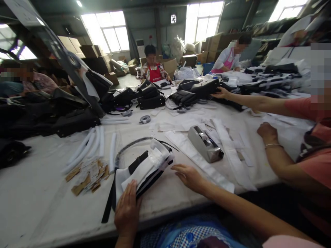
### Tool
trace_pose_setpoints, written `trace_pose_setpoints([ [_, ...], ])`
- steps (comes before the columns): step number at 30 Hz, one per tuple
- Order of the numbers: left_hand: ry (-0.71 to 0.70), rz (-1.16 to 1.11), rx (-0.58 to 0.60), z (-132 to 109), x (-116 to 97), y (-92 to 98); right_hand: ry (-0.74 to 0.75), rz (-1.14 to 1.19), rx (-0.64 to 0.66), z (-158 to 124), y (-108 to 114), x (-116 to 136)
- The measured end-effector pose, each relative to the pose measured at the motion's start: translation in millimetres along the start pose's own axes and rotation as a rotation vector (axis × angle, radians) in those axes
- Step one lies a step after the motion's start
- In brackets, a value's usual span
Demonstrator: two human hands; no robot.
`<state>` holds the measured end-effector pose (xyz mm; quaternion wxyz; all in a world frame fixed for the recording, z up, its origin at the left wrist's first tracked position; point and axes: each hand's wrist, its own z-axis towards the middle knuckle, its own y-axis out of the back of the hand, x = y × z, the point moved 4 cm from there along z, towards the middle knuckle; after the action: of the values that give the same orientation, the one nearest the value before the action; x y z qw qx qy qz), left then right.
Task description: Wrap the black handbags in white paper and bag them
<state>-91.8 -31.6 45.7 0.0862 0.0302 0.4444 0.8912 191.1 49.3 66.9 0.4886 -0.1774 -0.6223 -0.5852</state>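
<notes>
A black handbag lies on the table at an angle, partly covered with white foam wrapping. Its dark handle, in clear wrap, arches out behind it, and a black strap trails off the left end. My left hand holds the near left end, fingers over the white wrapping and thumb along the front side. Close to the bag's right end, my right hand hovers with fingers stretched out and nothing in them. A grey tape dispenser stands beyond my right hand.
White foam tubes and a pile of brown and clear scraps lie left of the bag. White sheet strips surround the dispenser. At right, a co-worker's hand touches a black bag. A slanted metal post rises at left.
</notes>
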Motion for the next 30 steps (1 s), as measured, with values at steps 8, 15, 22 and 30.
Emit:
trace_pose_setpoints([
  [8,0.037,-0.019,0.011,0,0,0.4,-0.088,-0.736,-0.059,-18,81,-73],
  [15,0.041,-0.032,0.032,1,1,2.0,-0.149,-0.765,-0.072,-12,78,-65],
  [22,0.053,-0.047,0.035,1,1,2.1,-0.150,-0.752,-0.093,-4,87,-41],
  [30,0.076,-0.022,0.019,3,0,5.1,-0.069,-0.320,0.137,-3,46,12],
])
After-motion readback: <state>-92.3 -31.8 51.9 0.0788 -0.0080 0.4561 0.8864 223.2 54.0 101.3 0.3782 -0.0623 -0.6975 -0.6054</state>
